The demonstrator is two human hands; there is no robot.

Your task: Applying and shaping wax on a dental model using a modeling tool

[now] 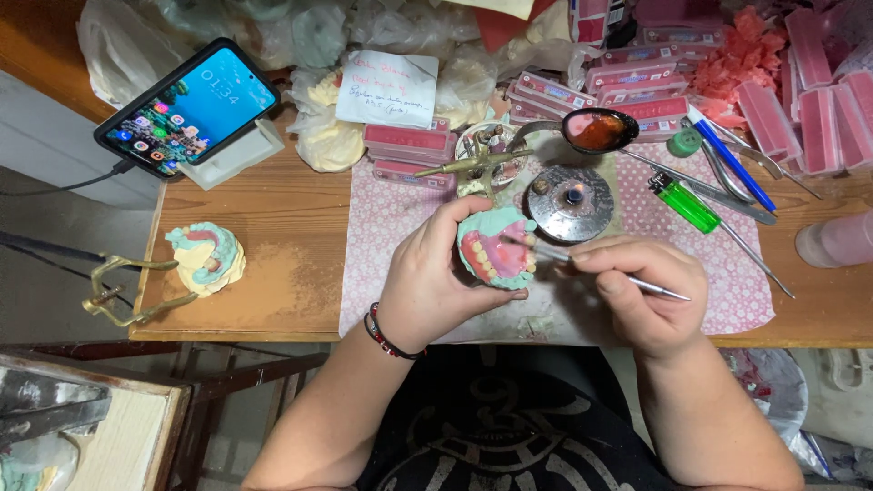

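Black printed shirt (509, 436) filled the bottom of the view, nearest the lens, with both forearms rising from it. Left hand (432, 277), a dark bead bracelet (386, 335) at its wrist, was curled around a dental model (496, 250) of teal plaster with pink wax gums and a row of pale teeth, held just above the near table edge at centre. Right hand (637, 291), at 3 o'clock from the model, was pinched narrow on a slim metal instrument (596, 270), pen-fashion, its tip touching the wax. Both worked over a pink dotted mat (382, 236). At 12 o'clock from the model, just beyond it, sat a round metal burner (570, 202); farther on, a spoon (598, 130) holding reddish wax, and a brass articulator (473, 164). Green lighter (684, 202) lay at 2 o'clock, near the burner. Second model (206, 257) rested well apart at 9 o'clock on the bare wooden table (273, 227). Farthest: a phone (186, 105) propped at 10 o'clock, and pink flat boxes (637, 91) at 1 o'clock.
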